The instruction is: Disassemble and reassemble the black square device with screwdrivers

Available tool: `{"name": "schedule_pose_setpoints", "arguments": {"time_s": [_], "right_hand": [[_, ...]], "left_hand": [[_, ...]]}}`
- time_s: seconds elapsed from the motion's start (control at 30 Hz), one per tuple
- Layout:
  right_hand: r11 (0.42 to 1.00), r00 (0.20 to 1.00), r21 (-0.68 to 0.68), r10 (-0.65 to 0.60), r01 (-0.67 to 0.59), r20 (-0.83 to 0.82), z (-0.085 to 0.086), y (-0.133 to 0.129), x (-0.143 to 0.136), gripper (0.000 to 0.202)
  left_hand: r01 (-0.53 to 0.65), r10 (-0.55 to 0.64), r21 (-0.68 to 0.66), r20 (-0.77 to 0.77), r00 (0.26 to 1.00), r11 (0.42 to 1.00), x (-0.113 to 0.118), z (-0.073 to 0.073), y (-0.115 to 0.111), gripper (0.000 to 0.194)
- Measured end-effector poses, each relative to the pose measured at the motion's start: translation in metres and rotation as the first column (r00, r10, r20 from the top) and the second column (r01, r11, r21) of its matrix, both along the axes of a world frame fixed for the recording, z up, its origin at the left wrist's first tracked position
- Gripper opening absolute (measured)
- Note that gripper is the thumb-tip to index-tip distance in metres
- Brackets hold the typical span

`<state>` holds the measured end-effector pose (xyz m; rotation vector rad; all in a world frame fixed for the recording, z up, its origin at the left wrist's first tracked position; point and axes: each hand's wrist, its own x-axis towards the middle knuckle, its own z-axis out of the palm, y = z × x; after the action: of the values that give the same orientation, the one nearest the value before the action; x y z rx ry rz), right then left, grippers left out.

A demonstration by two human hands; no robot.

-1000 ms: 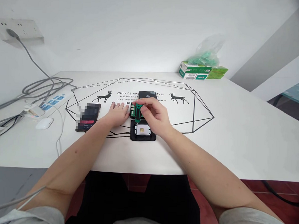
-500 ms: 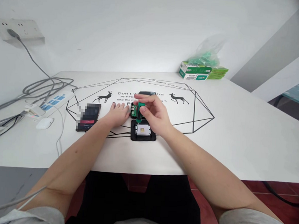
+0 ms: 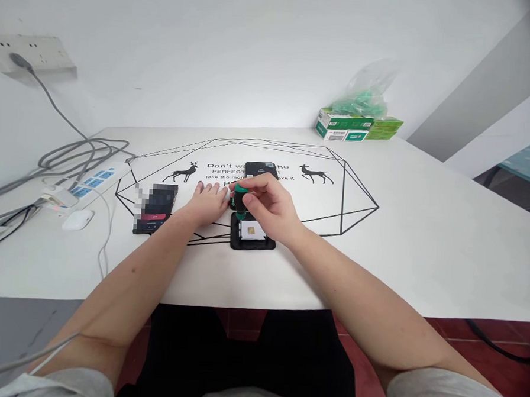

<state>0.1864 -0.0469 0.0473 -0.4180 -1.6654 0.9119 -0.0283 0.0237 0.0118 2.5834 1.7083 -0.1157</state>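
Note:
My right hand point(image 3: 273, 209) is closed on the handle of a green and black screwdriver point(image 3: 240, 201), held nearly upright. Below it lies a black rectangular casing point(image 3: 252, 244) with a white panel inside and a small gold square on the panel. The screwdriver's tip is too small to make out, near the casing's upper left corner. My left hand point(image 3: 209, 204) lies flat on the table with its fingers stretched out, left of the screwdriver. Between the hands a green circuit board point(image 3: 233, 201) shows only in part. Behind my right hand lies a dark flat case point(image 3: 260, 169), partly covered.
A phone point(image 3: 156, 207) lies left of my left hand. Farther left are a power strip point(image 3: 92, 183), coiled grey cables point(image 3: 78, 150) and a white earbud case point(image 3: 78, 219). Green and white boxes point(image 3: 344, 125) with a plastic bag point(image 3: 366, 94) on top stand at the back right.
My right hand has moved slightly down with the screwdriver, whose handle now stands lower and a little farther left. More of the dark case behind shows. My left hand has stayed in place.

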Motion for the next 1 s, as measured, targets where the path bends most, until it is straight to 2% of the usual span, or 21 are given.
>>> {"name": "schedule_pose_setpoints", "arguments": {"time_s": [0.13,0.23,0.37,0.5,0.67,0.8,1.0], "right_hand": [[0.989,0.991,0.085,-0.126,0.122,0.040,0.000,0.002,-0.001,0.021],[0.982,0.985,0.094,-0.168,0.163,0.049,-0.001,0.005,-0.001,0.026],[0.994,0.995,0.046,-0.099,0.100,-0.025,0.000,0.006,0.001,0.020],[1.000,0.998,-0.026,0.015,-0.017,-0.054,0.002,0.005,0.003,0.027],[0.998,0.998,-0.026,-0.060,0.059,-0.022,0.000,0.005,0.001,0.033],[0.991,0.991,-0.003,-0.136,0.136,0.000,0.000,0.005,-0.001,0.037],[0.989,0.988,-0.003,-0.147,0.148,0.046,-0.004,0.007,-0.001,0.043]], "left_hand": [[-0.005,0.005,0.010,-0.016,1.000,1.000,0.001,-0.001,0.002,0.061],[-0.022,0.022,-0.001,-0.045,0.999,1.000,0.002,-0.001,0.002,0.063],[-0.033,0.033,-0.004,-0.052,0.998,0.999,0.003,0.002,-0.001,0.064],[0.014,-0.014,0.016,-0.002,1.000,1.000,0.004,0.007,-0.005,0.057],[0.042,-0.042,0.031,0.014,0.999,0.999,0.006,0.011,-0.005,0.049],[0.036,-0.036,0.023,0.009,0.999,0.999,0.006,0.014,-0.003,0.052],[-0.062,0.064,0.109,-0.018,0.998,0.992,0.002,0.023,-0.001,0.057]]}}
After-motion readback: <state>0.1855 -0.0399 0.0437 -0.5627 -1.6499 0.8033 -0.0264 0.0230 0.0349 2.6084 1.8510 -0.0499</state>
